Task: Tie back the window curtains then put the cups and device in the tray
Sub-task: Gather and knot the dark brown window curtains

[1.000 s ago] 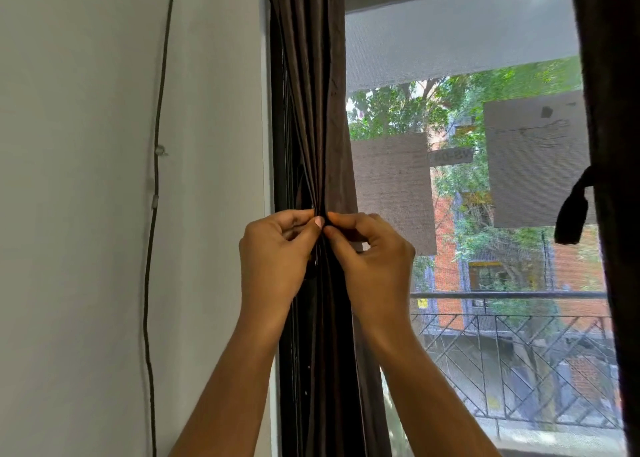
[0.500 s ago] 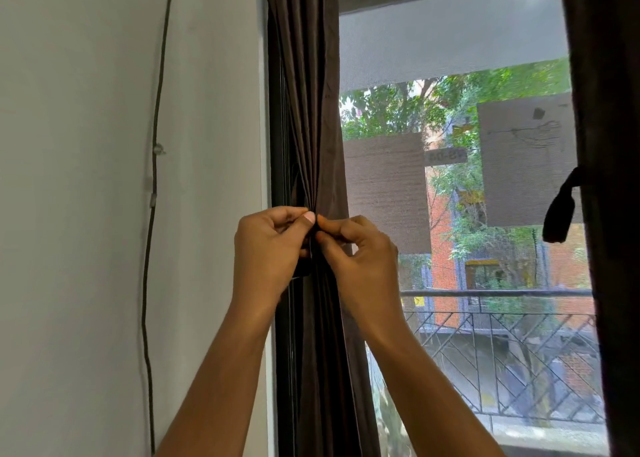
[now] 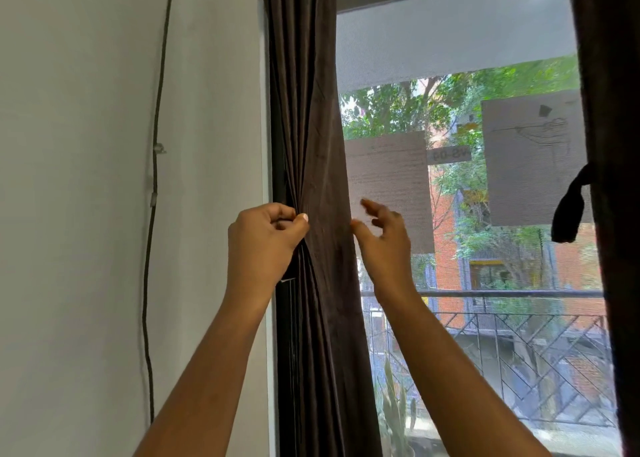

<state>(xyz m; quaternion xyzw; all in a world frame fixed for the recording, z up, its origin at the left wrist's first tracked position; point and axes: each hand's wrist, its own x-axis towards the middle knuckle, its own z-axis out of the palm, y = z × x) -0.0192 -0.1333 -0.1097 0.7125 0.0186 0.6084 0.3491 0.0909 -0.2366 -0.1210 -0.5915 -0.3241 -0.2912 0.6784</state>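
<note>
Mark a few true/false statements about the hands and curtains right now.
1. The left hand pinches the gathered left curtain. True.
2. The right hand grips that curtain too. False: its fingers are spread and hold nothing.
3. A dark tie-back loop hangs at the right curtain. True.
4. The cable hangs over the right curtain. False: it runs down the wall, beside the left curtain.

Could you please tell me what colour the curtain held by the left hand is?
Plain dark brown curtain, seen best in the head view.
</note>
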